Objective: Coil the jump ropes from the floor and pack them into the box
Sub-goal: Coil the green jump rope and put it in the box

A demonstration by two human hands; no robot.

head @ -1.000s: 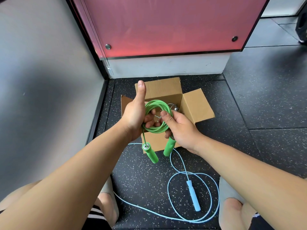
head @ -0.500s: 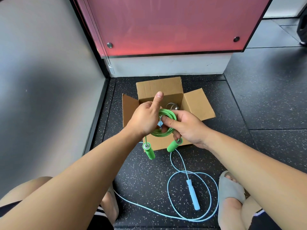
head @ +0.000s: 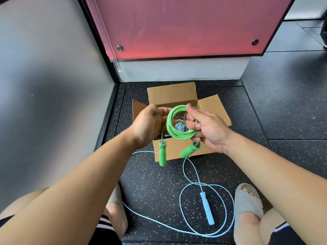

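Green jump rope (head: 178, 135) coiled, held over the open box (head: 172, 93) at frame centre
Right hand (head: 208, 129) clamps the loops; left hand (head: 147, 124) curls at the coil's left edge, its grip unclear. Best to gather both dangling green handles (head: 162, 153) first, lest they catch the box's near wall. A blue jump rope (head: 207, 209) sprawls lower right, beside a sandal (head: 247, 204)

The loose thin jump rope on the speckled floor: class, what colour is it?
Pale blue throughout; head view shows the thin jump rope best.
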